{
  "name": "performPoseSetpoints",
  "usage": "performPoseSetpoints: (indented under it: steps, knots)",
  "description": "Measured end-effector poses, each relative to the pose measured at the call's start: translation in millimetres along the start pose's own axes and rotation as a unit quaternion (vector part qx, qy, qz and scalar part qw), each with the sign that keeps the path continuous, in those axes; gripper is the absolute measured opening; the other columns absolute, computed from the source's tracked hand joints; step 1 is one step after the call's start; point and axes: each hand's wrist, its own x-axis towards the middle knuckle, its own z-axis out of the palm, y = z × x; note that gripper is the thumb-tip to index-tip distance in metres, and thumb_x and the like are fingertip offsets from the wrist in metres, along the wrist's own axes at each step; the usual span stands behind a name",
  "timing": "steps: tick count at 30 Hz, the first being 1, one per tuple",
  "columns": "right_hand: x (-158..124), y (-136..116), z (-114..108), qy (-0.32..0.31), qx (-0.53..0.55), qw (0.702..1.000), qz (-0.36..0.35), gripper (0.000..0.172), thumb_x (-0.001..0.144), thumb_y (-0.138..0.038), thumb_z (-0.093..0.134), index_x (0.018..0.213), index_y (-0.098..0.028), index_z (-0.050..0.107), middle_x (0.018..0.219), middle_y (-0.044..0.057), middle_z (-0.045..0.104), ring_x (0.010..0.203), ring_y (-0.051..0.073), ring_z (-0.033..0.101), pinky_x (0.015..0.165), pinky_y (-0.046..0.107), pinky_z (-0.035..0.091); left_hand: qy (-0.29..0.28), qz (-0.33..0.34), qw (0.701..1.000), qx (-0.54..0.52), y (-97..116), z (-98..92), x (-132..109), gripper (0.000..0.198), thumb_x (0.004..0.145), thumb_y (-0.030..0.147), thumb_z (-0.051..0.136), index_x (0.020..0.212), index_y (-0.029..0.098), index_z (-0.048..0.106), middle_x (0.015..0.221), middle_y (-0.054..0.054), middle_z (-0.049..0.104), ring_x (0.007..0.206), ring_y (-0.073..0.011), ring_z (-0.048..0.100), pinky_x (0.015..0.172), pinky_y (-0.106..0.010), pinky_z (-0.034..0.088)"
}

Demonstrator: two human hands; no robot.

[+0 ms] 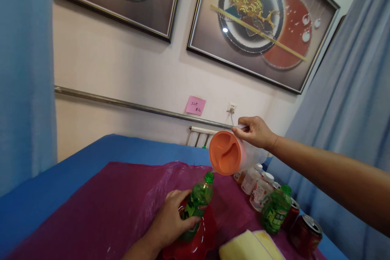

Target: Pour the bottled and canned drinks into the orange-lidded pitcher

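My left hand (pixel 170 223) is wrapped round a green plastic bottle (pixel 199 197), which stands slightly tilted in a red bowl (pixel 209 231). Above it, my right hand (pixel 256 132) grips the handle of a translucent pitcher (pixel 251 156) with an orange lid (pixel 225 153). The pitcher is tipped on its side, its lid facing left and its lower rim close to the bottle's mouth. Whether liquid is running between them I cannot tell.
A purple plastic sheet (pixel 122 207) covers part of the blue bed (pixel 146 148). Along its right side stand several bottles, among them another green bottle (pixel 276 211), and cans (pixel 305 233). A folded yellow cloth (pixel 248 248) lies in front. Blue curtains (pixel 344 109) hang at both sides.
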Motion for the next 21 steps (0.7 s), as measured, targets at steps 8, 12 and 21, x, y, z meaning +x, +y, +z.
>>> performPoseSetpoints:
  steps: [8,12,21]
  knots:
    - [-0.2,-1.5,0.5,0.002,0.002,1.000,-0.005,0.046,0.084,-0.052,0.057,0.057,-0.023,0.033,0.052,-0.006,0.033,0.052,0.010,0.029,0.052,0.027,0.023,0.007,0.006,1.000,0.002,-1.1,0.4,-0.2,0.058,0.061,0.030,0.081,0.118,0.026,0.069,0.107,-0.005,0.071,0.104,-0.0293,0.062,0.095,-0.041,0.045]
    - [-0.1,-1.0,1.0,0.001,0.001,1.000,-0.005,0.046,0.084,-0.052,0.057,0.057,-0.023,0.033,0.052,-0.006,0.033,0.052,0.010,0.029,0.052,0.027,0.023,0.006,0.005,1.000,-0.001,-1.7,0.7,-0.6,0.058,0.061,0.029,0.081,0.117,0.025,0.069,0.107,-0.005,0.070,0.104,-0.0291,0.061,0.095,-0.041,0.046]
    - [0.3,-2.1,0.2,-0.002,0.000,1.000,-0.005,0.046,0.084,-0.051,0.057,0.057,-0.023,0.033,0.052,-0.006,0.032,0.052,0.010,0.029,0.052,0.027,0.023,-0.001,0.009,1.000,0.000,-3.7,1.6,-0.5,0.057,0.063,0.028,0.081,0.118,0.026,0.068,0.106,-0.005,0.069,0.104,-0.0283,0.060,0.095,-0.040,0.044]
